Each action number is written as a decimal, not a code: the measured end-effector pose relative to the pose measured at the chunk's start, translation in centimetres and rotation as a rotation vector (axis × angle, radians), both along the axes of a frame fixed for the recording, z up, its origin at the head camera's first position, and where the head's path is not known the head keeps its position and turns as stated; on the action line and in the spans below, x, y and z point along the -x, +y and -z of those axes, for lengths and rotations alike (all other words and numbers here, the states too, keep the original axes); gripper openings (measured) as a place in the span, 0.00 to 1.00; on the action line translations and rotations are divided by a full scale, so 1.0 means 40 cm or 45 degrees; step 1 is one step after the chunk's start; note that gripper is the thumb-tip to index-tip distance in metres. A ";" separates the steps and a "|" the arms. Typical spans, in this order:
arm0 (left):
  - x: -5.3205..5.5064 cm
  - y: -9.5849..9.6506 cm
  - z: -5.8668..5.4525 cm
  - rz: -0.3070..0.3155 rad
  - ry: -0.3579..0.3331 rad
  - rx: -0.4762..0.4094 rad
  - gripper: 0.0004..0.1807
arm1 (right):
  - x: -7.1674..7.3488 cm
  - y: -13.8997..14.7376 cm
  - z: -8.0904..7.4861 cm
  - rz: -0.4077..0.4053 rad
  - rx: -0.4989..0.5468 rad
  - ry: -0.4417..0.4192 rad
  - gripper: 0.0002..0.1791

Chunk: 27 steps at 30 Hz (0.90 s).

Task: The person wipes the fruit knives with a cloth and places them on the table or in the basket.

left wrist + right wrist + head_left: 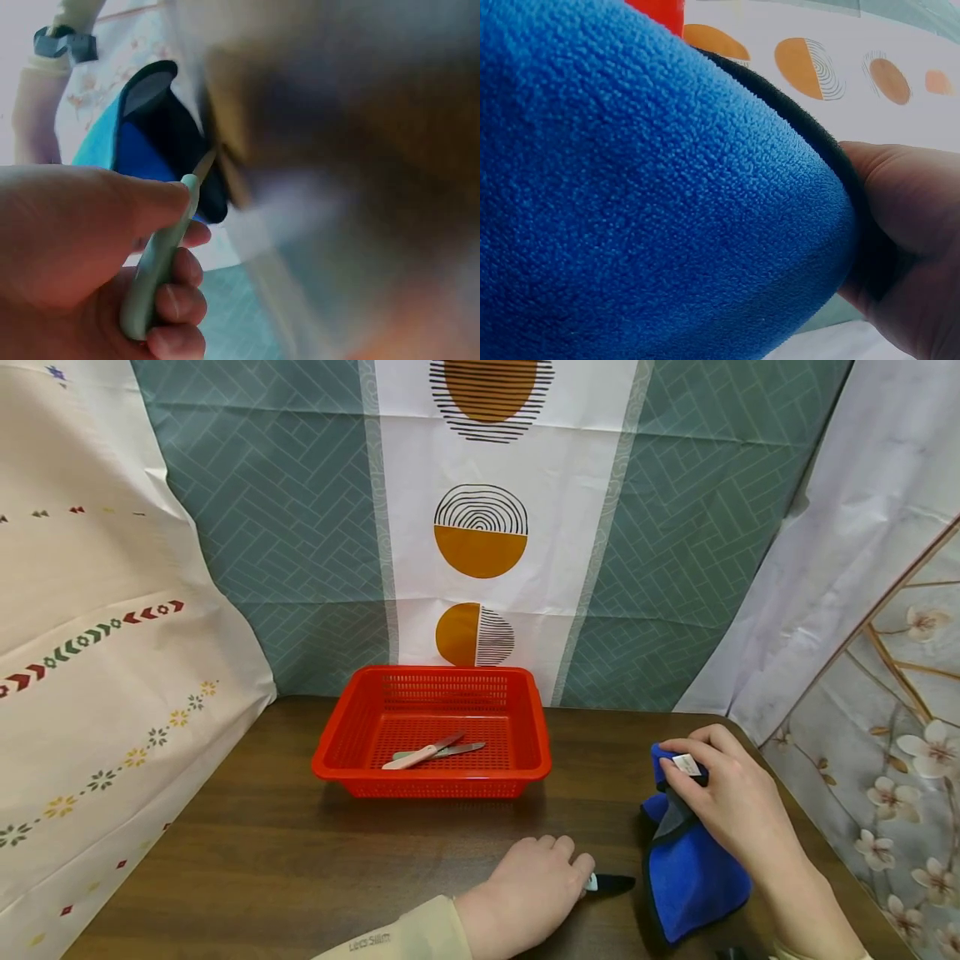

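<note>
2 hands are at work over a brown wooden table [247, 860], each holding a different thing. The left hand [528, 889] is closed around a small knife [157, 270], its thumb laid along the pale green handle and its fingers curled round from the other side. The knife's blade sticks out past the hand to the right, looking dark from the head view, and its tip is near a blue cloth [693, 872] but apart from it. The right hand [735, 793] pinches the upper end of the cloth between thumb and fingers, next to a white label [686, 765]. The cloth hangs from that grip toward the near edge of the table, showing dark edging and a grey patch; whether its lower end touches the wood I cannot tell. Farther back and to the left sits a red plastic basket [431, 774]. Inside it lie 2 more knives, a pink-handled knife [408, 759] crossing over a green-handled knife [461, 749]. Behind the basket hangs a green and white curtain [300, 527] printed with 3 round shapes.
</note>
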<state>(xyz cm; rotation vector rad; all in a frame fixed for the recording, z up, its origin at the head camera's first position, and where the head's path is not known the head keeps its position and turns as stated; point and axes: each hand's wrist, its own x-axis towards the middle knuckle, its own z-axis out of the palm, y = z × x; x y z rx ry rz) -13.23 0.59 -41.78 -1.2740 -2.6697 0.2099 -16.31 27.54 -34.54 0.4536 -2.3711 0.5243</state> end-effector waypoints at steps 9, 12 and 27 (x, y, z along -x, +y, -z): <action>0.012 -0.060 -0.078 -0.123 0.194 -0.176 0.13 | 0.009 -0.021 -0.008 -0.013 0.013 0.013 0.14; 0.018 -0.083 -0.101 -0.150 0.228 -0.312 0.12 | 0.013 -0.031 -0.011 -0.020 0.015 0.018 0.13; 0.080 -0.201 -0.159 -0.308 0.269 -0.602 0.21 | 0.030 -0.090 -0.026 -0.078 0.051 0.045 0.14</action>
